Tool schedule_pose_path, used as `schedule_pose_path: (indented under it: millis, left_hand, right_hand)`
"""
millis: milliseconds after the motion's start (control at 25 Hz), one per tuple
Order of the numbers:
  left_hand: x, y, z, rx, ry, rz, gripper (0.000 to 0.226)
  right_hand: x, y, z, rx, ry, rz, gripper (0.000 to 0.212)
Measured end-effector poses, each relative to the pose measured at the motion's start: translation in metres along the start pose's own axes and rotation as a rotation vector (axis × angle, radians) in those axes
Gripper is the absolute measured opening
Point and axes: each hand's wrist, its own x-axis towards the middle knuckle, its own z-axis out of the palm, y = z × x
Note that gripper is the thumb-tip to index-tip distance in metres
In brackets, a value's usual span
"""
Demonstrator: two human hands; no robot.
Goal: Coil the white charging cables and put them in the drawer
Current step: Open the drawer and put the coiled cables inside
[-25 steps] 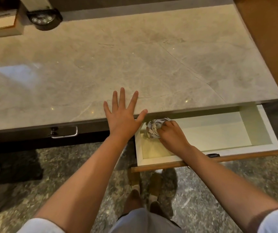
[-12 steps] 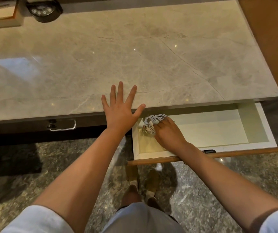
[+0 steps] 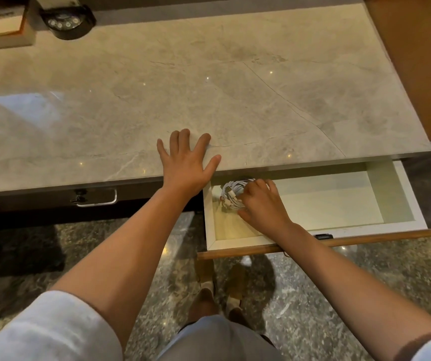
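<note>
White charging cables [image 3: 232,195], coiled, sit at the drawer [image 3: 313,230]'s left end, your right hand [image 3: 262,207] pinching them. Let go gently so the loops stay wound; left hand [image 3: 185,165] lies spread on the bench [image 3: 209,87].

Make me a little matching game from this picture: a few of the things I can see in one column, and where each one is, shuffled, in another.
Things:
1. coiled white charging cable
2. left hand
3. round black device with small buttons
4. curved metal handle

Places:
A. far left corner of the grey marble countertop
B. flat on the countertop's near edge
C. left end of the open white drawer, under the right hand
D. on the dark shut drawer front, left of the open drawer

Pairs: 1-C, 2-B, 3-A, 4-D
</note>
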Motion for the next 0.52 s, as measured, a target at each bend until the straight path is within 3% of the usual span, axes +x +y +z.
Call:
schedule_pose_path:
  millis: [120,200,400,520]
  left_hand:
    - [-0.001,-0.001,0.005,0.031,-0.048,-0.005,0.06]
    - [0.001,-0.002,0.005,0.058,-0.07,0.005,0.063]
    - [0.001,-0.001,0.004,0.072,-0.102,-0.012,0.062]
    - [0.001,0.0,0.002,0.061,-0.098,-0.004,0.062]
  right_hand:
    - [-0.034,0.0,-0.012,0.108,0.135,0.077,0.028]
    - [-0.08,0.0,-0.014,0.013,0.193,0.09,0.04]
    - [-0.195,-0.008,0.02,-0.072,0.057,0.253,0.054]
    - [-0.206,-0.014,0.043,-0.083,-0.016,0.373,0.058]
